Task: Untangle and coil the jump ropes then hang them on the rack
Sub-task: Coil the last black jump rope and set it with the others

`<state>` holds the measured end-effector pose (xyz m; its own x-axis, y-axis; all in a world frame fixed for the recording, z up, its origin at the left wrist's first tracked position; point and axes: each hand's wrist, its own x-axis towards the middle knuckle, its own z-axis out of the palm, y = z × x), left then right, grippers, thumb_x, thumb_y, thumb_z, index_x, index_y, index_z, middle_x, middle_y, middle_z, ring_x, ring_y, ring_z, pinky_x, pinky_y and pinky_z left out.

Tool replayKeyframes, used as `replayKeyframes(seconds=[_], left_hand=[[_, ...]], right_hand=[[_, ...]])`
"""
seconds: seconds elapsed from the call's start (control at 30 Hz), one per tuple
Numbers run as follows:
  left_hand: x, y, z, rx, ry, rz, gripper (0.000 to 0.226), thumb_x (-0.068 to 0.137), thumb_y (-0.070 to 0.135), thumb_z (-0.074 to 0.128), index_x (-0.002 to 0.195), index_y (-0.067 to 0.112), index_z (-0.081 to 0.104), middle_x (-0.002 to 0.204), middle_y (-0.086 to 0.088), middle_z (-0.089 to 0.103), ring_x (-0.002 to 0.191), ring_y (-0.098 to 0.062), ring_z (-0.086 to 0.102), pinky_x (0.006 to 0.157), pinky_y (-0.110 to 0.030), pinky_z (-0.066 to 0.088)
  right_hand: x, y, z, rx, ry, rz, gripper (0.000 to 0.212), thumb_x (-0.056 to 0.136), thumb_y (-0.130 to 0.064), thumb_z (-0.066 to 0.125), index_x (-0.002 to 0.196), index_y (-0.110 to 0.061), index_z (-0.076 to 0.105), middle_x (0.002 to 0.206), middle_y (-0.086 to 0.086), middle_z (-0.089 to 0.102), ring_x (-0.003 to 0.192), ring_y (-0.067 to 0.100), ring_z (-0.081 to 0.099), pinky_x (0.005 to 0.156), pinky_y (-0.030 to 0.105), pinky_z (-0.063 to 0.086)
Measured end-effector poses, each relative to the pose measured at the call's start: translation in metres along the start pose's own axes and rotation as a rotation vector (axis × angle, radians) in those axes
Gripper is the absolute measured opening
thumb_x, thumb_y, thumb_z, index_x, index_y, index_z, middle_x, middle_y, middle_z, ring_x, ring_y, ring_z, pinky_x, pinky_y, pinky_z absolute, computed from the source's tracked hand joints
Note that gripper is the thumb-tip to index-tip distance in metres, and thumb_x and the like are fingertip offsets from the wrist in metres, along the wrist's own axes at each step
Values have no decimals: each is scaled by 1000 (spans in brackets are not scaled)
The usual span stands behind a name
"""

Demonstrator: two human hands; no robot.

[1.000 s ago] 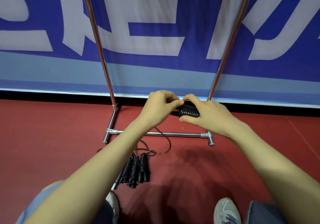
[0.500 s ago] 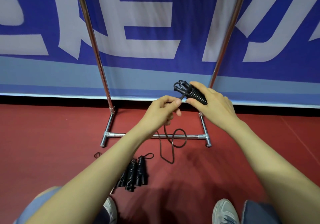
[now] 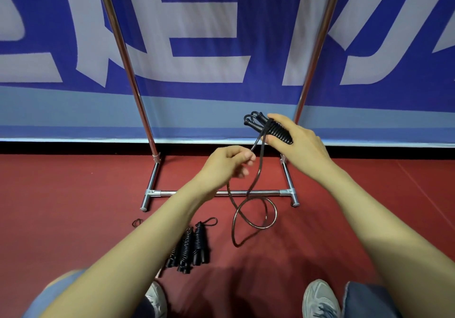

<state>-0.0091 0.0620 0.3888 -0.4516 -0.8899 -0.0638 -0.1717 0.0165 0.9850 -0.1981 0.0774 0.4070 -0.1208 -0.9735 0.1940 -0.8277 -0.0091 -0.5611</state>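
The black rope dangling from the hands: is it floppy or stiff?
Probably floppy: the rope sags from the right hand and curls into loops lower down. It likely has some springiness, since those loops are round. It looks thin, so probably light.

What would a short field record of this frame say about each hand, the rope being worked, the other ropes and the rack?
right hand: grips paired black rope handles, cord partly wound round them
left hand: pinches the cord below the handles
cord: hangs in loose loops before the rack's base bar
bundled ropes: lie on the red floor by the left shoe
rack: only uprights and base in view, nothing hung there
stage: coiling unfinished
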Motion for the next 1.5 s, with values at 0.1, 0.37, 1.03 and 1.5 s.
replayKeyframes(seconds=[0.1, 0.37, 1.03, 1.5], left_hand=[[0, -2, 3, -183, -46, -65, 20, 102, 15, 44, 87, 13, 56, 69, 5, 62, 49, -7, 46, 52, -19, 41], [1, -2, 6, -408, -19, -189, 23, 102, 8, 37, 83, 11, 49, 94, -14, 71, 72, -23, 70, 74, -32, 56], [6, 2, 6, -553, -60, -156, 24, 104, 27, 36, 105, 15, 57, 70, 0, 51, 51, -6, 42, 48, -19, 41], [9, -11, -11, 112, -139, 45, 27, 99, 28, 50, 96, 10, 71, 60, -4, 53, 49, -11, 40, 56, -22, 37]], right_hand=[[1, 0, -3, -4, 4, -6, 49, 88, -58, 52, 135, -50, 40, 108, -6, 64, 101, 24, 59, 89, 39, 45], [2, -9, 5, -398, 23, -86, 60, 91, -65, 41, 146, -50, 25, 104, 2, 54, 95, 36, 60, 74, 36, 39], [3, 0, 5, -307, 63, -52, 58, 90, -64, 47, 143, -45, 32, 112, 1, 58, 102, 34, 60, 80, 38, 43], [-4, -1, -18, 609, -223, -66, 30, 85, -35, 68, 115, -38, 62, 63, 0, 53, 47, 17, 45, 47, 23, 38]])
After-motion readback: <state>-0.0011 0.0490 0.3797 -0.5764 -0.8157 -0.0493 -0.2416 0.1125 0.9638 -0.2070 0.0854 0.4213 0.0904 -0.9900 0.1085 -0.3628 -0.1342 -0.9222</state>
